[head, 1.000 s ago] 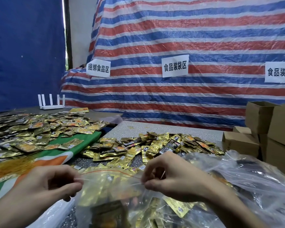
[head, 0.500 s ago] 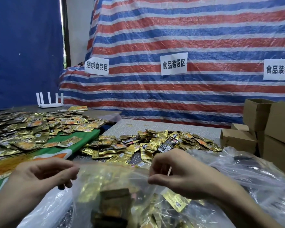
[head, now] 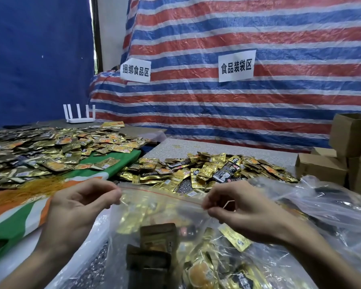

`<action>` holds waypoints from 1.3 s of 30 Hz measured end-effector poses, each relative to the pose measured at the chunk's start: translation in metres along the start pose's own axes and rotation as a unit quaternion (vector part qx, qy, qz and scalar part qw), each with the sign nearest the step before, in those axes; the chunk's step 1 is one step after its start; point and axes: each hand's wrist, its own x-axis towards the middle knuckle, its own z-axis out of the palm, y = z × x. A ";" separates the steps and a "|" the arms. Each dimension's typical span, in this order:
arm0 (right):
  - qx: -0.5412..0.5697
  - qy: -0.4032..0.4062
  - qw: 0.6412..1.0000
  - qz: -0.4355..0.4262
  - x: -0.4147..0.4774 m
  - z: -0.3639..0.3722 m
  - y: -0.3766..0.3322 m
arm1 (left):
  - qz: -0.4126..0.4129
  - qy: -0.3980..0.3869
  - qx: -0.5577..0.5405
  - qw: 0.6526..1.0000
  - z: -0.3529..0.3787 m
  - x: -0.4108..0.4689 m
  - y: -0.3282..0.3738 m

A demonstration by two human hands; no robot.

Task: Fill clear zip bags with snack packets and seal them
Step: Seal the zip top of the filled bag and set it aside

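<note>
Two bare hands held one clear zip bag [head: 158,207] by its top edge. The left fingers [head: 114,195] pinched the left corner against the thumb. The right fingers [head: 208,203] pinched the right corner in the same way. The left hand [head: 79,207] and right hand [head: 244,213] were apart, and the zip strip with its thin red line stretched between them. Whether the strip was sealed could not be told.

The bag hung below the fingers, toward the viewer. It was filled with gold and dark packets [head: 154,236], too blurred to count. Crumpled clear plastic [head: 321,209] lay just beside the right hand.

Beyond the fingers, two heaps of loose packets lay on the desk [head: 227,147]. One heap [head: 206,172] was straight ahead on the bare speckled top. The other heap [head: 50,151], to the left, was on a green, white and orange cloth [head: 121,164]. Neither heap could be counted.

At least four cardboard boxes [head: 319,170] were stacked at the right edge. A white router [head: 79,117] stood far left. Three paper signs [head: 236,66] hung on a striped tarp [head: 238,113], and the third was cut off by the frame.
</note>
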 end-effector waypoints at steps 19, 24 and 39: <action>0.001 0.042 0.988 -0.145 0.041 0.040 -0.066 | 0.032 -0.071 -0.031 0.997 0.016 -0.018 0.009; 0.054 0.061 0.986 -0.146 0.042 0.044 -0.065 | 0.024 -0.063 -0.024 0.997 0.009 -0.020 0.012; 0.063 0.095 0.984 -0.136 0.038 0.052 -0.062 | 0.078 -0.093 0.040 0.992 0.016 -0.023 0.016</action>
